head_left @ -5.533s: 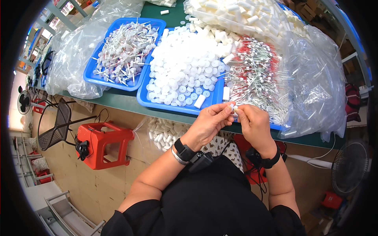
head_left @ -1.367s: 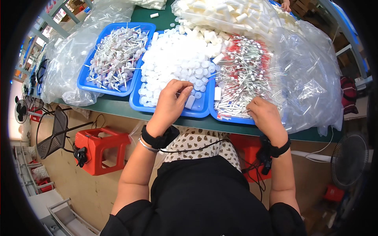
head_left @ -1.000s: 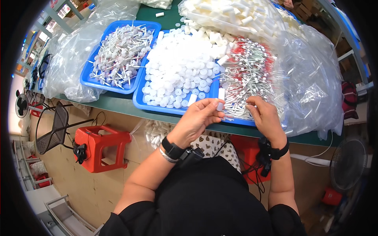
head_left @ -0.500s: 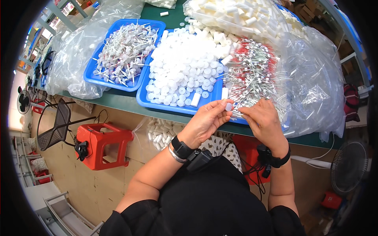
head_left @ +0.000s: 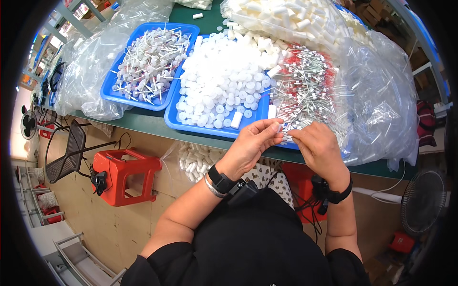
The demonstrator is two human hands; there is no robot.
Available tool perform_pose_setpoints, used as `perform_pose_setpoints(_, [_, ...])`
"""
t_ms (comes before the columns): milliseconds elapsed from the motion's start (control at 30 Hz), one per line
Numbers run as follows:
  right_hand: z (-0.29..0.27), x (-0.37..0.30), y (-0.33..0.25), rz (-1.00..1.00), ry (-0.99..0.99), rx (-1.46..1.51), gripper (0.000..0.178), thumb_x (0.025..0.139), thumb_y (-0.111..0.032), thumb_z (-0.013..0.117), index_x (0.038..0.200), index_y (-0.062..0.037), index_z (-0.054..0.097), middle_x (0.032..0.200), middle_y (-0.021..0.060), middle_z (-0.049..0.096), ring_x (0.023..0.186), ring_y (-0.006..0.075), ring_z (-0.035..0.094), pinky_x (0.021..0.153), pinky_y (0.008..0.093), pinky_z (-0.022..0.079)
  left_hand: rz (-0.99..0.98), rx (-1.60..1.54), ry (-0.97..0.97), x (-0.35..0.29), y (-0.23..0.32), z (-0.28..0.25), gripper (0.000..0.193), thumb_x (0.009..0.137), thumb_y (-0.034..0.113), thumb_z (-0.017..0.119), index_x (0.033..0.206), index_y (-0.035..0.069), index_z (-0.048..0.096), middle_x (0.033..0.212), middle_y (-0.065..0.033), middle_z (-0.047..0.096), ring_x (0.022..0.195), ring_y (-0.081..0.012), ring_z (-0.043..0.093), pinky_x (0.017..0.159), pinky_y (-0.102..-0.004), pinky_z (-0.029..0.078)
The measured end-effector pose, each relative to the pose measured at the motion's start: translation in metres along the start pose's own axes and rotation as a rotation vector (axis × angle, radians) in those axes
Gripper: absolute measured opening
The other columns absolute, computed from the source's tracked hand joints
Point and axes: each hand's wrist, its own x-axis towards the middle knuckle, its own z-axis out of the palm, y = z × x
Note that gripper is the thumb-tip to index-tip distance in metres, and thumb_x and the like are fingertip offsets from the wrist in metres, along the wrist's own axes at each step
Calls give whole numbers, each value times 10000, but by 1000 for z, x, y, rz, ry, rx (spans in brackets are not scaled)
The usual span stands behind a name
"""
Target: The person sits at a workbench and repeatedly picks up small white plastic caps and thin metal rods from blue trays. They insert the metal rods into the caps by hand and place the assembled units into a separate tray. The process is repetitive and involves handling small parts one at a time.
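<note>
The small white part (head_left: 281,129) sits between the fingertips of both hands, just over the near edge of the bench (head_left: 143,125), at 6 o'clock from the tray of white caps (head_left: 217,81). The left hand (head_left: 252,145) pinches it from 9 o'clock; the right hand (head_left: 318,148) meets it from 3 o'clock. Both hands are closed on the part, fingertips touching.

Step in hand, as judged: joining a cap to a thin stick from the red-tipped stick pile (head_left: 307,88), which lies at 12 o'clock from the right hand. The next move would call for straight alignment and a firm push along the stick's axis, without bending it.

At 10 o'clock, a second blue tray (head_left: 150,64) holds sticks with caps on them. Clear bags (head_left: 381,100) lie at 2 o'clock.

Not readable: the part itself is mostly covered by fingers, so whether cap and stick are already seated cannot be told. The bench's far side is cut off by the frame rim.
</note>
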Motion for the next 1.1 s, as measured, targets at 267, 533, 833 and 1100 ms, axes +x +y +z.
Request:
perform_pose_setpoints(267, [-2, 1, -5, 41, -7, 52, 243, 780, 25, 636, 1015, -35, 642, 748, 97, 572, 707, 268, 535, 648, 380, 448, -19, 59, -8, -1, 0, -3, 317, 944, 170, 615, 1203, -9, 589, 1021, -59, 645, 883, -94, 627, 833, -226, 525])
perform_pose_setpoints(533, [4, -6, -6, 249, 21, 243, 183, 878, -33, 602, 1058, -3, 620, 903, 170, 670, 788, 327, 647, 680, 403, 502, -58, -71, -28, 0, 0, -3, 331, 952, 178, 602, 1210, -27, 573, 1060, -76, 638, 852, -75, 606, 824, -220, 528])
perform_pose_setpoints(833, [10, 3, -19, 193, 105, 264, 188, 877, -43, 604, 1062, -12, 618, 856, 159, 668, 757, 344, 650, 660, 398, 511, -73, -68, -57, -2, -8, 2, 297, 946, 150, 608, 1189, -19, 586, 969, -42, 654, 838, -86, 634, 799, -201, 531])
perform_pose_setpoints(1100, [15, -9, -11, 483, -37, 401, 64, 873, -76, 628, 891, -15, 632, 721, 138, 640, 601, 297, 622, 526, 361, 475, -71, -99, -57, -4, -12, 2, 301, 955, 171, 596, 1194, -11, 595, 914, -27, 654, 809, -78, 621, 755, -201, 523])
